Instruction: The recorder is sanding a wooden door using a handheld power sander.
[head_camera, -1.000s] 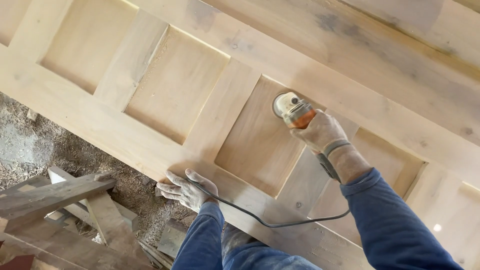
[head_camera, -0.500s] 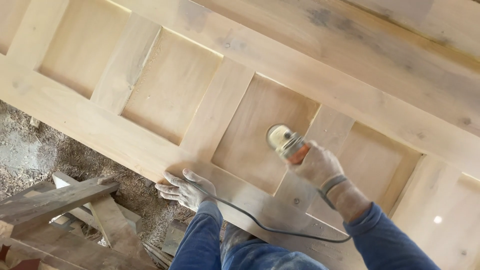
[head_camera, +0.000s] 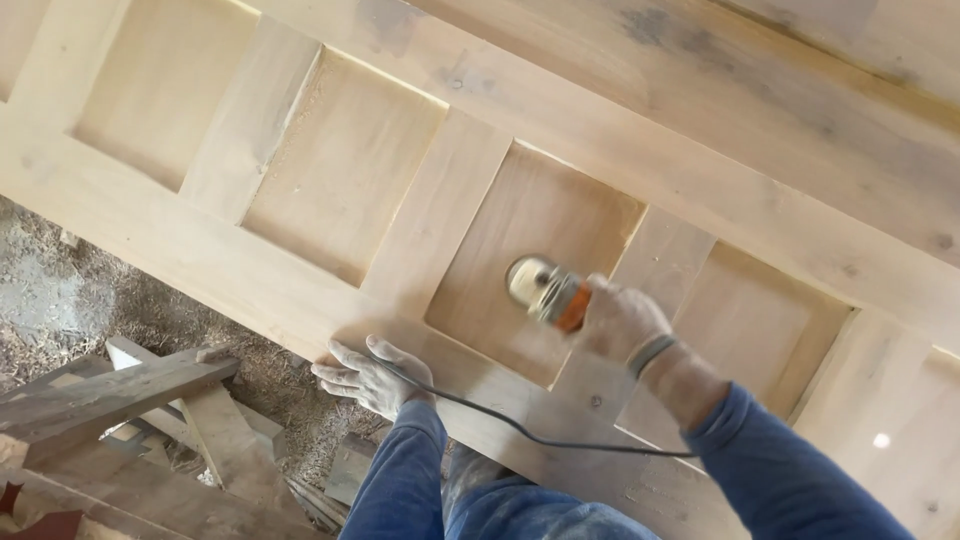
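Door: big unfinished panelled door (head_camera: 300, 300) lying flat and running corner to corner across the view, recessed panels facing up so the person can get at them from above. Looks like it's propped off the ground, though what's under it is hidden.

Sander: small power sander (head_camera: 545, 290), silver head and orange body, sitting down inside one recessed panel (head_camera: 520, 260), near its lower right part. Head looks flat on the wood, which makes sense for working the panel floor evenly.

Right hand: right hand (head_camera: 620, 322) wrapped tight round the orange body, grip closed on the sander, wrist band showing. Arm in a blue sleeve reaches over the door's near rail to get there.

Left hand: left hand (head_camera: 368, 377) spread flat, fingers open, pressed on the door's near edge. Holding nothing; it looks like a brace, steadying the person and the door while the other arm leans in.

Cord: black cord (head_camera: 520, 430) trails from the sander back across the rail, passing just by the left hand, kept behind the tool and out of its way.

Ground: sawdust and shavings (head_camera: 60, 290) on the floor beside the door, plus a pile of scrap timbers (head_camera: 110, 390) lower left.
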